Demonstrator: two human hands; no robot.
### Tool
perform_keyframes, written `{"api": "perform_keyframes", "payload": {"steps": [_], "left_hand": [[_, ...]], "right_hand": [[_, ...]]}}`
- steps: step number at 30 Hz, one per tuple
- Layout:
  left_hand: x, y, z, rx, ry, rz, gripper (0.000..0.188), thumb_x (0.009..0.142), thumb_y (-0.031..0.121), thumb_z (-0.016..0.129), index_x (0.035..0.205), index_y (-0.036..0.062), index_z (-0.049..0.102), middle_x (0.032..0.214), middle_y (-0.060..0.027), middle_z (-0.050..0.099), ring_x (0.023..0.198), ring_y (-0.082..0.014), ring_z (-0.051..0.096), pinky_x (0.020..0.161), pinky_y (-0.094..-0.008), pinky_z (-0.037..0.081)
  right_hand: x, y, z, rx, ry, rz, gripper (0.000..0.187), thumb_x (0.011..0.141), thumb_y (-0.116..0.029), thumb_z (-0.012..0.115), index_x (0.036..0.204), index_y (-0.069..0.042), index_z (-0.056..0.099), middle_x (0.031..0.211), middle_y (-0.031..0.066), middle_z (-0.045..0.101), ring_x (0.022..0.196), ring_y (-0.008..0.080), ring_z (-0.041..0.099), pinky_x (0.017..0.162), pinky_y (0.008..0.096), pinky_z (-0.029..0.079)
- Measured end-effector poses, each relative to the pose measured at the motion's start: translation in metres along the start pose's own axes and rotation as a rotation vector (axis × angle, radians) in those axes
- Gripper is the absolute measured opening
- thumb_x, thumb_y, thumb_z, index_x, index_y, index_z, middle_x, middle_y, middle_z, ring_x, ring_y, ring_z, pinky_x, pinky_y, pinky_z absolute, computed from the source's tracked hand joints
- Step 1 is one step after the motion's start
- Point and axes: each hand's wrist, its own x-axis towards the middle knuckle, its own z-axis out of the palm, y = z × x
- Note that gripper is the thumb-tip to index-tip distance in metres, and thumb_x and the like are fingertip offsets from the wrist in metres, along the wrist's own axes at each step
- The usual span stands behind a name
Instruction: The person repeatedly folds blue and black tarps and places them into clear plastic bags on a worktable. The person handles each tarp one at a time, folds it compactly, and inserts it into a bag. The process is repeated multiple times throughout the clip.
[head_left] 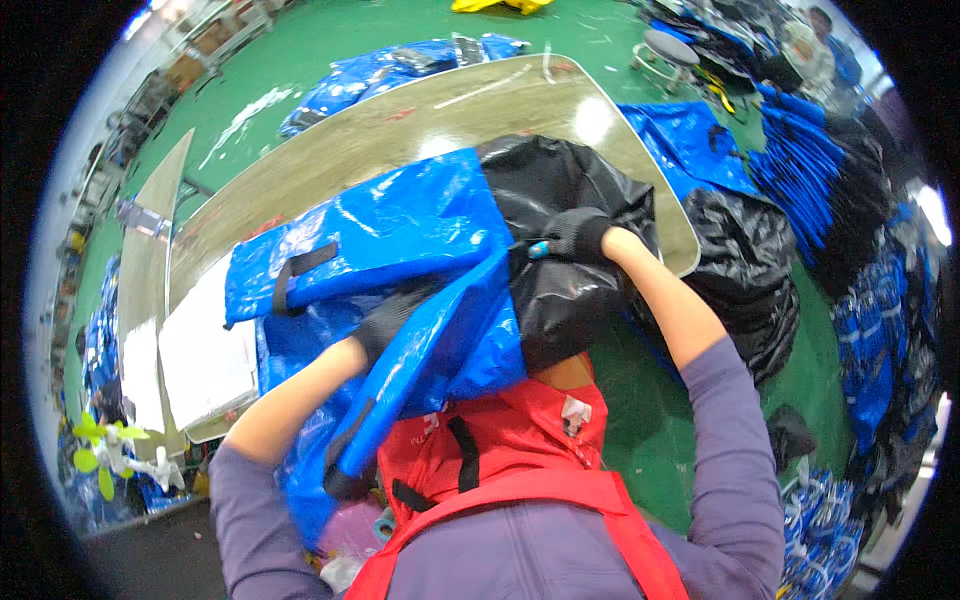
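A large bag of shiny blue and black coated fabric (400, 205) lies across the table in front of me, its blue part to the left and its black part to the right. My left hand (390, 322), in a black glove, reaches in between the blue layers, which hide its fingers. At the seam where blue meets black, my right hand (578, 235), gloved in black too, is closed on the fabric. A small bright blue spot shows at its fingertips. Black straps lie on the blue part, and a blue flap hangs toward my lap.
The table (480, 95) has a worn, shiny top with rounded corners. White sheets (210, 345) lie at its left. Beyond are blue bags (390, 70) on the green floor. Black fabric (740, 260) and blue stacks are heaped right, near a round stool (670, 48). I wear a red apron (500, 425).
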Motion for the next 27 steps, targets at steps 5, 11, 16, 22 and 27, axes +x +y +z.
{"api": "perform_keyframes", "payload": {"steps": [5, 11, 16, 22, 27], "left_hand": [[-0.266, -0.052, -0.050, -0.234, -0.016, -0.687, 0.047, 0.092, 0.027, 0.053, 0.135, 0.0106, 0.050, 0.136, -0.0227, 0.047, 0.128, -0.0390, 0.042, 0.109, -0.0449, 0.030], [-0.351, -0.059, 0.015, 1.017, 0.509, -0.599, 0.045, 0.093, 0.027, 0.055, 0.129, 0.0006, 0.054, 0.117, -0.0195, 0.060, 0.108, -0.0330, 0.057, 0.097, -0.0396, 0.042], [-0.296, -0.083, 0.023, -0.161, 0.954, -1.017, 0.056, 0.088, 0.045, 0.060, 0.118, -0.0013, 0.062, 0.077, -0.0094, 0.062, 0.060, -0.0288, 0.049, 0.060, -0.0432, 0.040], [-0.212, 0.003, -0.054, 0.959, 1.218, -0.445, 0.058, 0.090, 0.038, 0.054, 0.137, 0.0060, 0.046, 0.142, -0.0217, 0.042, 0.136, -0.0348, 0.036, 0.113, -0.0512, 0.022], [-0.112, -0.018, -0.068, 0.938, 0.492, -0.417, 0.047, 0.094, 0.032, 0.045, 0.139, 0.0206, 0.046, 0.147, -0.0121, 0.040, 0.137, -0.0421, 0.029, 0.112, -0.0611, 0.013]], "right_hand": [[0.009, 0.026, 0.024, 0.152, 0.061, -0.035, 0.061, 0.087, -0.064, 0.047, 0.091, -0.007, 0.071, 0.094, 0.0184, 0.068, 0.090, 0.0364, 0.065, 0.082, 0.0434, 0.049], [0.015, 0.021, 0.010, 0.214, 0.043, -0.018, 0.058, 0.088, -0.059, 0.051, 0.088, -0.004, 0.071, 0.088, 0.0192, 0.069, 0.079, 0.0347, 0.066, 0.075, 0.0408, 0.049], [0.020, 0.035, 0.017, 0.310, 0.034, 0.094, 0.068, 0.085, -0.065, 0.054, 0.074, 0.001, 0.068, 0.065, 0.0189, 0.062, 0.060, 0.0252, 0.058, 0.064, 0.0394, 0.046], [0.035, 0.031, 0.005, 0.108, -0.099, -0.015, 0.072, 0.085, -0.068, 0.048, 0.086, 0.001, 0.070, 0.086, 0.0227, 0.067, 0.077, 0.0337, 0.065, 0.074, 0.0427, 0.048], [0.025, 0.007, 0.015, -0.048, 0.103, 0.208, 0.069, 0.085, -0.067, 0.047, 0.088, -0.003, 0.072, 0.088, 0.0212, 0.068, 0.083, 0.0367, 0.066, 0.077, 0.0467, 0.049]]}}
